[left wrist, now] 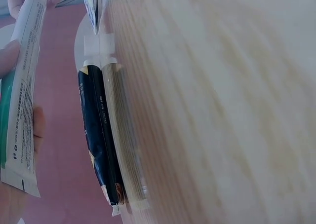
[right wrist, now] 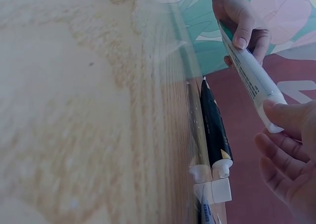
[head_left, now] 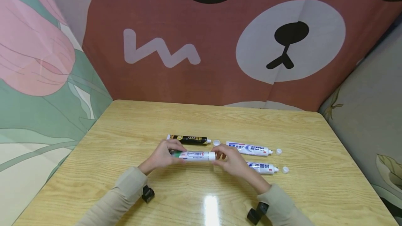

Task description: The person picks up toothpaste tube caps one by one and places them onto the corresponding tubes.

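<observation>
My left hand [head_left: 164,155] grips a white and green toothpaste tube [head_left: 195,156] near its flat end, thumb on the near side and fingers on the far side. The tube lies level across the front of me, raised above the table. At its other end my right hand [head_left: 233,161] pinches the white cap [head_left: 212,156], which sits on the tube. In the right wrist view, thumb [right wrist: 284,116] and forefinger meet at that cap while the other fingers curl below. Behind the held tube lies a black toothpaste tube [head_left: 190,140] with its nozzle bare.
Beside the black tube's nozzle stands a white cap [head_left: 216,143]. Two white and blue toothpaste tubes, one farther [head_left: 249,148] and one nearer [head_left: 262,167], lie uncapped to the right. The nearer is partly behind my right hand. Loose caps [head_left: 278,151] sit past their nozzles on the wooden table [head_left: 150,121].
</observation>
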Motion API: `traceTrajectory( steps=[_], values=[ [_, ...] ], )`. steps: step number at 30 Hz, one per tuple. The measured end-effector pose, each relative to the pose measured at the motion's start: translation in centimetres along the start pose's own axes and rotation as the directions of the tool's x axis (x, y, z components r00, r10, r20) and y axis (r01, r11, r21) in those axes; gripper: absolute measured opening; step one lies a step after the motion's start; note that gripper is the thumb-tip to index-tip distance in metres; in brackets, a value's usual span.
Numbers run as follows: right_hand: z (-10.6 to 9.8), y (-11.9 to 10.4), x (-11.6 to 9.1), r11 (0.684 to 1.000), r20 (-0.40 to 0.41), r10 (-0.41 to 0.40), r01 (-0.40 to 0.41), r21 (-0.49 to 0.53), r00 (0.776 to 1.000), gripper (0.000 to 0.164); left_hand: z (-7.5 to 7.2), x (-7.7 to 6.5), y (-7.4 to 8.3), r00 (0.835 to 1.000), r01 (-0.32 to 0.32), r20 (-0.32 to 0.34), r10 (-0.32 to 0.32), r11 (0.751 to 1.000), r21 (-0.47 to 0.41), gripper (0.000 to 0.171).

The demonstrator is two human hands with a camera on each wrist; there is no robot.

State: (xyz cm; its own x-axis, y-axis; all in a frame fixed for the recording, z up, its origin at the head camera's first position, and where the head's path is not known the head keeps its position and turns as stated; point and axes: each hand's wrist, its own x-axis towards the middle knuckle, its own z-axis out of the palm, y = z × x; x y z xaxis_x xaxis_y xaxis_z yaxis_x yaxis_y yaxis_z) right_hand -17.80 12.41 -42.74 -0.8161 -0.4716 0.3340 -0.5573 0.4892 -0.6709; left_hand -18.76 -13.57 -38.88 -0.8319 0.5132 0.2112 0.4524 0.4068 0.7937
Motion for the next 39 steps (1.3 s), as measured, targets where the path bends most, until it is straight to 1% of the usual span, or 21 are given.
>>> traceTrajectory(
  steps=[2, 6, 8, 12, 17, 19, 24, 27, 31, 34, 39],
  values=[
    [0.0, 0.1, 0.0, 1.0, 0.009, -0.001, 0.001, 0.012, 1.0, 0.026, 0.0, 0.0, 0.0, 1.0, -0.003, -0.005, 0.003, 1.0, 0.001, 0.025],
    [-0.1, 0.2, 0.1, 0.999, 0.041, -0.02, 0.019, 0.036, 0.999, 0.016, 0.0, 0.0, 0.1, 1.0, -0.008, -0.012, 0.008, 1.0, 0.003, 0.025],
    [-0.2, 0.3, 0.1, 0.999, 0.058, -0.031, 0.029, 0.033, 0.998, 0.012, -0.1, 0.0, 0.1, 1.0, -0.009, -0.011, 0.009, 1.0, 0.004, 0.025],
    [-0.2, 0.7, 0.0, 0.999, 0.071, -0.048, 0.047, 0.015, 0.996, 0.02, -0.1, 0.0, 0.0, 1.0, -0.015, -0.004, 0.015, 1.0, 0.004, 0.025],
    [-0.3, 0.6, -0.2, 0.999, 0.046, -0.035, 0.034, 0.014, 0.998, 0.044, 0.0, 0.0, -0.1, 1.0, -0.026, -0.001, 0.026, 1.0, -0.002, 0.025],
    [-0.3, 0.4, -0.2, 1.0, 0.038, -0.03, 0.03, 0.005, 0.999, 0.042, 0.0, 0.0, -0.1, 1.0, -0.028, -0.002, 0.028, 1.0, -0.002, 0.025],
    [-0.3, 0.0, -0.2, 1.0, 0.026, -0.026, 0.026, -0.017, 0.999, 0.029, 0.1, 0.1, -0.2, 1.0, -0.014, 0.0, 0.014, 1.0, 0.001, 0.024],
    [-0.2, 0.0, -0.2, 1.0, 0.029, -0.01, 0.01, -0.008, 1.0, 0.028, 0.3, 0.2, -0.6, 1.0, 0.008, -0.006, -0.008, 1.0, 0.002, 0.025],
    [-0.1, 0.0, -0.1, 1.0, 0.035, 0.012, -0.013, 0.028, 0.999, 0.026, 0.8, 0.4, -2.2, 1.0, 0.023, -0.019, -0.023, 1.0, 0.002, 0.026],
    [-0.1, 0.1, -0.1, 0.997, 0.044, 0.04, -0.043, 0.065, 0.998, 0.024, 1.0, 0.5, -3.2, 1.0, 0.013, -0.027, -0.013, 1.0, 0.001, 0.026],
    [-0.1, 0.2, -0.1, 0.979, 0.063, 0.109, -0.118, 0.166, 0.992, 0.021, 1.1, 0.5, -3.7, 0.999, -0.016, -0.034, 0.015, 1.0, -0.014, 0.026]
  ],
)
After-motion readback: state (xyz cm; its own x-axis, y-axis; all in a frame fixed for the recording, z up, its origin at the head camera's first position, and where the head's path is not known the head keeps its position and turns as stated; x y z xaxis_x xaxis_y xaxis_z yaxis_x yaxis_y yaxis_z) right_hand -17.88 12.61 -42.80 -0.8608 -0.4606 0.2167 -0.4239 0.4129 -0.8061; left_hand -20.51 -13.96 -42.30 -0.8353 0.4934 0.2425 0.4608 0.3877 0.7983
